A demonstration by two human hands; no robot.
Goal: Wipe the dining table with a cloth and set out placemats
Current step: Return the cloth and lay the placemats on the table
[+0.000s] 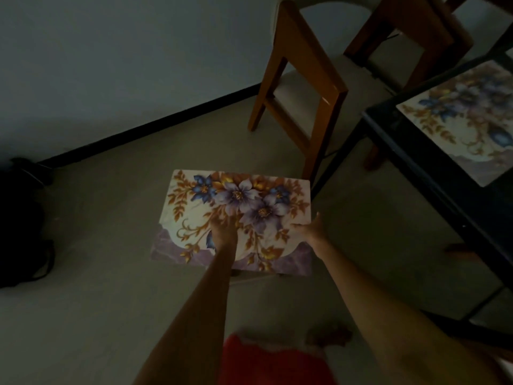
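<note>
A floral placemat (pixel 238 201), white with purple and blue flowers and gold leaves, lies low in front of me, over the floor, on something I cannot make out. My left hand (pixel 223 232) rests on its middle, fingers spread flat. My right hand (pixel 312 227) grips its right edge. A second placemat (pixel 469 120) of the same pattern lies on the dark glass dining table (pixel 410 151) at the right. No cloth is visible.
A wooden chair (pixel 305 79) stands just behind the placemat, beside the table's corner. Another chair (pixel 410 31) stands farther back. A black bag (pixel 19 223) sits on the floor at the left by the wall. Red clothing (pixel 263 362) shows at the bottom.
</note>
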